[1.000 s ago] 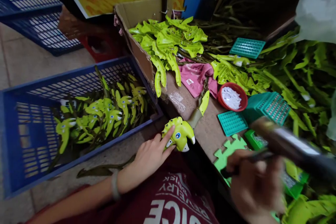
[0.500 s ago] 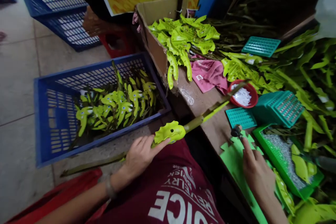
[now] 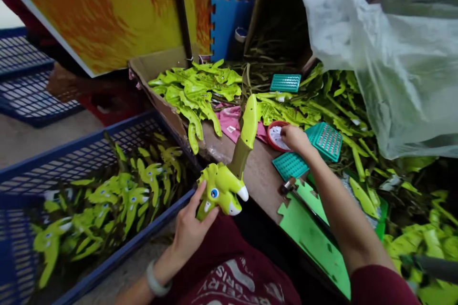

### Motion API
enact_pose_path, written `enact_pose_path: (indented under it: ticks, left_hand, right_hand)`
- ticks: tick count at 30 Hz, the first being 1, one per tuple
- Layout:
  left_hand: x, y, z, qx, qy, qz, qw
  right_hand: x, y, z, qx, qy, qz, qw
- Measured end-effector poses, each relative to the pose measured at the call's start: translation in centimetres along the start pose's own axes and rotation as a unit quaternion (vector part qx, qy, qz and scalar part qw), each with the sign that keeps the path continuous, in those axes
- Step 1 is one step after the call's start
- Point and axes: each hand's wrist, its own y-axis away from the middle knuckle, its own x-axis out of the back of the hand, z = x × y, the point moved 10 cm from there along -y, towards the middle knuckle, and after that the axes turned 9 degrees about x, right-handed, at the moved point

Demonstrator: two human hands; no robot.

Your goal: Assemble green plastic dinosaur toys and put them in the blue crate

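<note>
My left hand (image 3: pixel 195 224) is closed around a lime-green toy dragon head (image 3: pixel 222 188) with a blue eye and white-tipped jaws. Behind the head stands a dull olive piece (image 3: pixel 238 159) with a curved lime-green part (image 3: pixel 249 121) at its top. My right hand (image 3: pixel 296 139) is over a small red bowl (image 3: pixel 269 129), its bent fingers among small white pieces (image 3: pixel 277 136). Those fingertips are partly hidden, so what they pinch is unclear. A hammer (image 3: pixel 291 187) lies on a green foam mat (image 3: pixel 311 243), below my right forearm.
At left, a blue basket (image 3: pixel 107 271) contains finished-looking dragon toys (image 3: pixel 121 195). Lime-green shells (image 3: pixel 200 86) fill a cardboard box (image 3: pixel 168 114). Beyond my right hand are teal trays (image 3: pixel 327 140) and a pink cloth (image 3: pixel 229 121). A translucent plastic bag (image 3: pixel 404 66) hangs at upper right.
My right hand has left the hammer on the mat and moved to the red bowl. My left hand has turned the dragon head, bringing its blue eye and white tips into view.
</note>
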Motion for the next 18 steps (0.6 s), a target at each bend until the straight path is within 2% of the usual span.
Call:
enact_pose_path:
  ticks: [4,9,15,18]
  left_hand:
    - [-1.0,-1.1,-1.0,0.036,0.015,-0.04,0.998]
    - [-2.1,-2.6,-1.3,0.071,0.048,-0.093,0.992]
    - [-2.6,-3.3,-1.4,0.12,0.092,-0.11,0.982]
    - [-3.1,-2.9,-1.9,0.165,0.147,-0.133,0.966]
  right_hand:
    - [-1.6,0.3,-0.1,0.031,0.001,-0.023,0.999]
    - [-2.2,0.1,-0.5,0.081,-0.023,-0.027,0.996]
    - [-1.4,0.5,0.7,0.065,-0.104,0.05,0.991]
    - [-0.8,0.8,1.6,0.067,-0.16,0.1,0.98]
